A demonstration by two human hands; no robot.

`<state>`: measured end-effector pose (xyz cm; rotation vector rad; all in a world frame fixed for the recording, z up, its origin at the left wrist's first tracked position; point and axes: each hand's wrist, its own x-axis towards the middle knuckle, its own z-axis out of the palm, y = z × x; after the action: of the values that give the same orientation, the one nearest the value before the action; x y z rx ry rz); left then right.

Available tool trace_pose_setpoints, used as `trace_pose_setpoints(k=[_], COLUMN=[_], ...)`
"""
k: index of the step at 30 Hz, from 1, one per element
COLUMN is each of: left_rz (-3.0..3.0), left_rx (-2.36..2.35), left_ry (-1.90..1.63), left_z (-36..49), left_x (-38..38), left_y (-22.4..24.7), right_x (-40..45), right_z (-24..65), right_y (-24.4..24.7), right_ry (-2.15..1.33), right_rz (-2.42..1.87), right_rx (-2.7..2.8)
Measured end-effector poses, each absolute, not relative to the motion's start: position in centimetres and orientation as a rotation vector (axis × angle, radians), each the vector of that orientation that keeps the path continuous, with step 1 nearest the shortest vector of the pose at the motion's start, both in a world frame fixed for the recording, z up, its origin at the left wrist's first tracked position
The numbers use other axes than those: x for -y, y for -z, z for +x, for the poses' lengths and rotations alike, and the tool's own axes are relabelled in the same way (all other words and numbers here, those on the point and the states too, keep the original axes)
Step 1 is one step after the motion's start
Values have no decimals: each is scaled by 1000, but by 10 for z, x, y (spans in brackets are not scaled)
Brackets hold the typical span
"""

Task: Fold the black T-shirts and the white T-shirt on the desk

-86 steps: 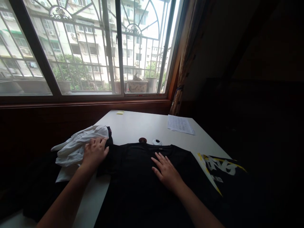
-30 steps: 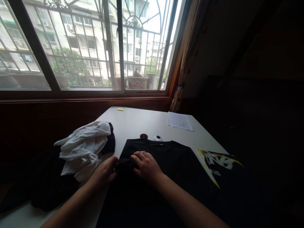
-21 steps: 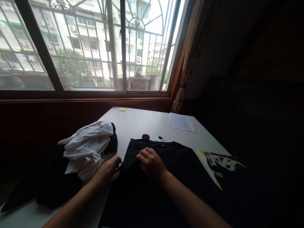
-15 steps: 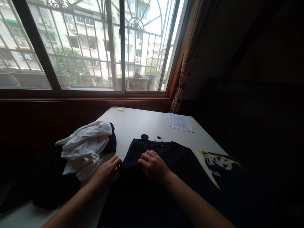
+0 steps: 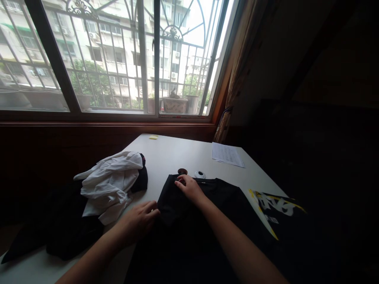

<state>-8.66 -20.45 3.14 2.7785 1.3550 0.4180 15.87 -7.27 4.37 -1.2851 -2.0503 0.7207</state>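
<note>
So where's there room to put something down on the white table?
The biggest bare patch is at the back, between the yellow slip and the papers. A thin strip runs between the white cloth and black shirt, ending near the left hand. It's crowded in front, mostly under that shirt.

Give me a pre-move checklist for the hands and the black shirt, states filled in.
1. Left hand at the near-left edge of the black shirt: ok, fingertips at the edge.
2. Right hand gripping cloth near the neckline: cannot tell.
3. White cloth clear of the shirt: ok, bare table shows between them.
4. Papers clear of the shirt: ok, farther back.
5. Brown round item and white ring well clear of the neckline: not ok, right beside it.
6. Bottom hem flat: cannot tell, too dark.
</note>
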Motion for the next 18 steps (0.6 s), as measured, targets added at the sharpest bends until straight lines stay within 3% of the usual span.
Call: trace_pose_setpoints(k=[18], left_rz=[2640], left_rx=[-1060], left_ry=[-537], left_z=[-91], left_x=[202], left_y=[-40], right_x=[14], right_z=[95], right_y=[-11], right_ry=[-850], right_rz=[-1327], right_rx=[1876])
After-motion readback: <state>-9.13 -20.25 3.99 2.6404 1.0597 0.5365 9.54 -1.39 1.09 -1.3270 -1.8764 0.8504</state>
